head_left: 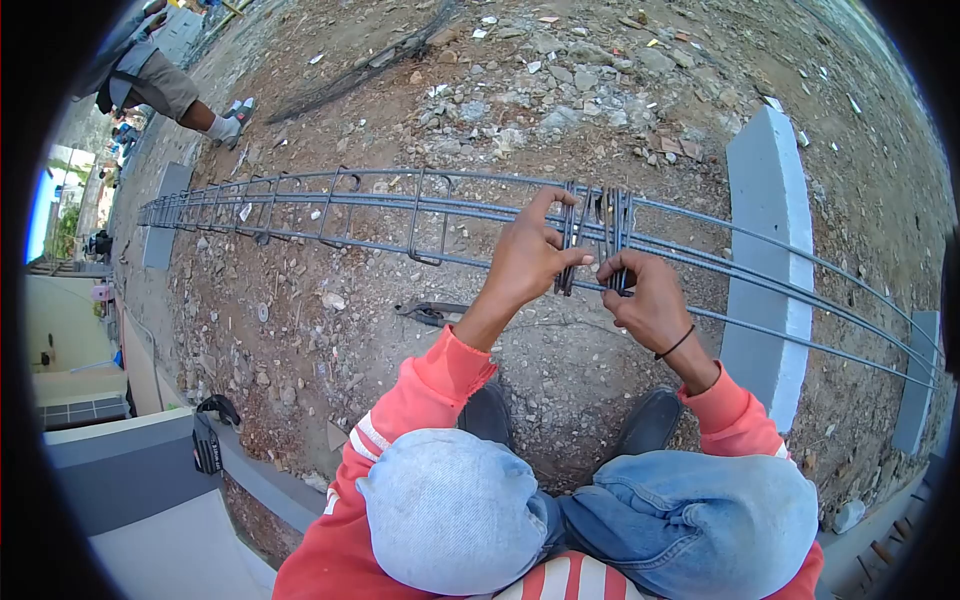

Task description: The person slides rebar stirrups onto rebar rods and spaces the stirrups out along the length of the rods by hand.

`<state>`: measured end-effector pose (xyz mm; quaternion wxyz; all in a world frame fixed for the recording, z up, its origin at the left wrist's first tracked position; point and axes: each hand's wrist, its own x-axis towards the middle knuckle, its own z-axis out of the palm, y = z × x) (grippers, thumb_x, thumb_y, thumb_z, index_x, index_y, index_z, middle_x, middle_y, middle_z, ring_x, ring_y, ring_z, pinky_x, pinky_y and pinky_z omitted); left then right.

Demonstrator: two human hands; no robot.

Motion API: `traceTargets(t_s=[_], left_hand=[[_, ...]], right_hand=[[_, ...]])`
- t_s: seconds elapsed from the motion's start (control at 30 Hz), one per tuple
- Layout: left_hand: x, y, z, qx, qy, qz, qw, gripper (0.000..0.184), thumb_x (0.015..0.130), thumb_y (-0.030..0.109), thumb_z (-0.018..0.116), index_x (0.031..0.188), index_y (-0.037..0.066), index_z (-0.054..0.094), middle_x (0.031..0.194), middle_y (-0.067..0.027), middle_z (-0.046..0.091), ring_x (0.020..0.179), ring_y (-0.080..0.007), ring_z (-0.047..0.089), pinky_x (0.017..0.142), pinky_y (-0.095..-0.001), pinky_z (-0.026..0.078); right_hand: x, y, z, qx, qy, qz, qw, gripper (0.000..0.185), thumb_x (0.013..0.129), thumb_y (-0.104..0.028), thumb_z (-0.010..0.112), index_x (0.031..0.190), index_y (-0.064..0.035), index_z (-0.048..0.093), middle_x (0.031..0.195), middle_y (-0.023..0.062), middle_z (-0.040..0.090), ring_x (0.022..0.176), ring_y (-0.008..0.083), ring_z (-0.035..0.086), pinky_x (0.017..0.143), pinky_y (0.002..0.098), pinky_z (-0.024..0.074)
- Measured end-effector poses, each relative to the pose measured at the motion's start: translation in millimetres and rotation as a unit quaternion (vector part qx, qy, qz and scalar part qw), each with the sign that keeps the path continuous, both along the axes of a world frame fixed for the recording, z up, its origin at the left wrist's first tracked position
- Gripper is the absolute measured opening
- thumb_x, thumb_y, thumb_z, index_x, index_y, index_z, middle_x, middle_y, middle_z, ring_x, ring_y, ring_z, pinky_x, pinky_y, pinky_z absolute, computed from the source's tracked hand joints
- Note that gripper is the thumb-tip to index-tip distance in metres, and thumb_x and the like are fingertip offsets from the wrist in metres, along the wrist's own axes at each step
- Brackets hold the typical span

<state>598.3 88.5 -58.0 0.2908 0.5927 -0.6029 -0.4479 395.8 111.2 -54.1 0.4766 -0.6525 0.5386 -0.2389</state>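
Observation:
A long rebar cage (345,203) runs across in front of me, with square stirrups spaced along its left part. Several more steel stirrups (618,212) are bunched together around the bars near the middle. My left hand (530,255) grips the left side of this bunch, index finger over the far side and thumb on the near part. Curled at the bunch's right side, my right hand (648,298) pinches the stirrups with thumb and fingers near the lower bar. Pincers (430,312) with dark handles lie on the ground below the cage.
Grey blocks support the bars: a wide one (770,260) at right, another (917,380) at far right and one (165,215) at far left. A person (165,85) stands at upper left. Rubble (560,75) covers the ground behind. A black bag (207,440) lies lower left.

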Motion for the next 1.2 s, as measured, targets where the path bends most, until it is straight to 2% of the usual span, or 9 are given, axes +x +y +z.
traceTargets(t_s=[0.07,0.2,0.23,0.27,0.43,0.53,0.77,0.93,1.2], left_hand=[[0.2,-0.5,2.9,-0.013,-0.038,-0.001,0.999,0.063,0.078,0.005,0.084,0.129,0.010,0.047,0.066,0.0002,0.063,0.061,-0.0043,0.055,0.052,-0.0247,0.039],[8.6,-5.2,-1.0,0.050,0.097,-0.008,0.994,0.066,0.079,0.005,0.083,0.132,0.011,0.045,0.065,0.0016,0.061,0.064,-0.0048,0.054,0.055,-0.0245,0.039],[10.6,-5.4,0.6,0.075,0.156,-0.008,0.985,0.066,0.079,0.004,0.083,0.133,0.011,0.044,0.065,0.0018,0.060,0.064,-0.0051,0.054,0.056,-0.0243,0.038],[10.8,-4.2,2.6,0.074,0.157,-0.007,0.985,0.066,0.079,0.004,0.083,0.133,0.011,0.044,0.065,0.0018,0.060,0.064,-0.0051,0.054,0.056,-0.0243,0.038],[12.8,-8.8,5.5,0.058,0.054,-0.015,0.997,0.064,0.080,0.000,0.079,0.133,0.008,0.044,0.065,-0.0005,0.061,0.059,-0.0067,0.054,0.051,-0.0268,0.038],[14.3,-9.6,-0.3,0.075,0.101,-0.015,0.992,0.065,0.084,0.001,0.078,0.136,0.011,0.040,0.067,0.0026,0.059,0.061,-0.0055,0.053,0.053,-0.0251,0.040],[18.1,-6.8,-0.4,0.094,0.112,-0.013,0.989,0.065,0.086,0.001,0.076,0.140,0.011,0.042,0.069,0.0023,0.060,0.061,-0.0066,0.056,0.055,-0.0234,0.044],[19.5,-10.0,0.9,0.113,0.144,-0.038,0.982,0.066,0.087,0.001,0.073,0.146,0.013,0.048,0.068,0.0025,0.062,0.061,-0.0057,0.057,0.055,-0.0231,0.046],[21.5,-10.1,-3.1,0.129,0.179,-0.024,0.975,0.068,0.086,-0.002,0.074,0.147,0.011,0.047,0.070,-0.0015,0.067,0.064,-0.0090,0.064,0.056,-0.0245,0.049]], right_hand=[[3.7,1.2,13.2,-0.004,0.041,0.006,0.999,0.015,0.081,-0.008,0.071,0.091,0.0029,0.070,0.080,0.0153,0.071,0.068,0.0238,0.067,0.071,0.0363,0.0526],[-7.7,-12.7,19.8,0.005,0.021,0.013,1.000,0.019,0.084,-0.012,0.072,0.096,0.0028,0.070,0.083,0.0124,0.072,0.069,0.0192,0.067,0.065,0.0341,0.0556],[-12.1,-16.9,19.2,0.088,-0.031,-0.013,0.996,0.021,0.085,-0.014,0.072,0.099,0.0018,0.069,0.083,0.0105,0.072,0.071,0.0168,0.067,0.061,0.0325,0.0568],[-14.4,-20.1,19.7,0.169,-0.083,-0.037,0.981,0.023,0.087,-0.017,0.072,0.102,0.0008,0.069,0.084,0.0085,0.071,0.072,0.0144,0.067,0.058,0.0308,0.0579],[3.8,-33.0,18.8,0.222,-0.122,0.014,0.967,0.025,0.092,-0.016,0.068,0.111,-0.0010,0.065,0.092,0.0059,0.069,0.083,0.0121,0.067,0.055,0.0273,0.0580],[11.3,-45.4,5.2,0.375,-0.295,-0.064,0.877,0.025,0.092,-0.012,0.066,0.115,-0.0042,0.065,0.097,0.0046,0.070,0.092,0.0149,0.070,0.060,0.0261,0.0596],[25.3,-35.2,8.8,0.300,-0.223,-0.079,0.924,0.024,0.087,-0.012,0.074,0.109,-0.0031,0.066,0.095,0.0061,0.072,0.085,0.0139,0.071,0.054,0.0255,0.0583],[31.9,-34.7,5.2,0.196,-0.122,-0.038,0.972,0.017,0.083,-0.011,0.079,0.089,-0.0026,0.066,0.073,0.0047,0.070,0.063,0.0121,0.068,0.042,0.0253,0.0505],[28.5,-28.0,-11.0,0.126,-0.108,-0.061,0.984,0.014,0.074,-0.003,0.076,0.079,-0.0022,0.064,0.067,0.0045,0.066,0.051,0.0111,0.060,0.044,0.0280,0.0461]])
